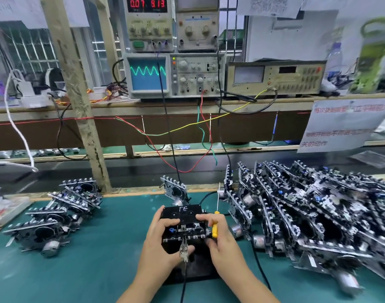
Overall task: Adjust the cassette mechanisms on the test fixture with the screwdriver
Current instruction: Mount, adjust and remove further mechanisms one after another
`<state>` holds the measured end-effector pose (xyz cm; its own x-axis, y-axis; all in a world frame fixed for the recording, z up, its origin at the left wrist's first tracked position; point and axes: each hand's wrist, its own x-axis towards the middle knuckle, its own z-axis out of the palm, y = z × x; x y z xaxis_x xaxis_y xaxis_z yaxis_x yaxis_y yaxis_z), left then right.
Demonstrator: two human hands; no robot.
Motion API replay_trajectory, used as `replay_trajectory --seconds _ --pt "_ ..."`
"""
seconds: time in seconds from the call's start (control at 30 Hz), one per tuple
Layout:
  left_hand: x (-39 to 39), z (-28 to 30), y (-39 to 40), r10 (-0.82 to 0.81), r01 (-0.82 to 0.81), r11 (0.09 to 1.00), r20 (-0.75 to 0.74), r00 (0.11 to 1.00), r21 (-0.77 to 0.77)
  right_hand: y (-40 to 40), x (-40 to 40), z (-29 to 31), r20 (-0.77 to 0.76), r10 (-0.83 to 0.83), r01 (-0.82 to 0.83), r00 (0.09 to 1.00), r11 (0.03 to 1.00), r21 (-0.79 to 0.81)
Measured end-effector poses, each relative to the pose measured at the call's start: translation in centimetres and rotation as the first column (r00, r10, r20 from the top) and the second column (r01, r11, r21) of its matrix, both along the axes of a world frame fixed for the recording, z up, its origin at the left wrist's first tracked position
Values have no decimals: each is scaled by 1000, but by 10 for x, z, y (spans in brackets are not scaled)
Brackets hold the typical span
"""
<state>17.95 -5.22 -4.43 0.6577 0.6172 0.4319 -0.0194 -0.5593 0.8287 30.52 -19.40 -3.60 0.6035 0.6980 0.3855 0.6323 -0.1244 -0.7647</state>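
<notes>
Teal matting (113, 248) covers the bench in my one head view, and I take the black test fixture (188, 267) at its middle as my landmark. On top of the fixture sits a cassette mechanism (184, 228) with a black cassette (181, 212) marked "FE" at its far end. My left hand (160, 237) curls round the mechanism's left edge, thumb lying across the top. My right hand (219, 235) grips the right edge, fingers over the cassette's corner, and also holds the screwdriver (215, 226): its yellow handle is tucked against the fingers, the thin shaft pointing up and away from the fixture. A metal clip (184, 251) on a black cable (184, 285) stands at the fixture's near side. Right of the fixture lies a big heap of mechanisms (307, 217); left of it, a smaller pile (56, 215). Beyond the fixture, on the shelf, an oscilloscope (148, 76) shows a green wave.
</notes>
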Motion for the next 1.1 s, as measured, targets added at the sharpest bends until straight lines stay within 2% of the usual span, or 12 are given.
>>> replay_trajectory --seconds 0.4,1.1 --pt "10 1 2 -11 11 1000 3 1000 0 2 -1 4 -49 -36 40 998 996 74" --pt "11 3 0 -7 8 1000 48 999 -16 0 -9 13 -184 -1 14 983 997 72"
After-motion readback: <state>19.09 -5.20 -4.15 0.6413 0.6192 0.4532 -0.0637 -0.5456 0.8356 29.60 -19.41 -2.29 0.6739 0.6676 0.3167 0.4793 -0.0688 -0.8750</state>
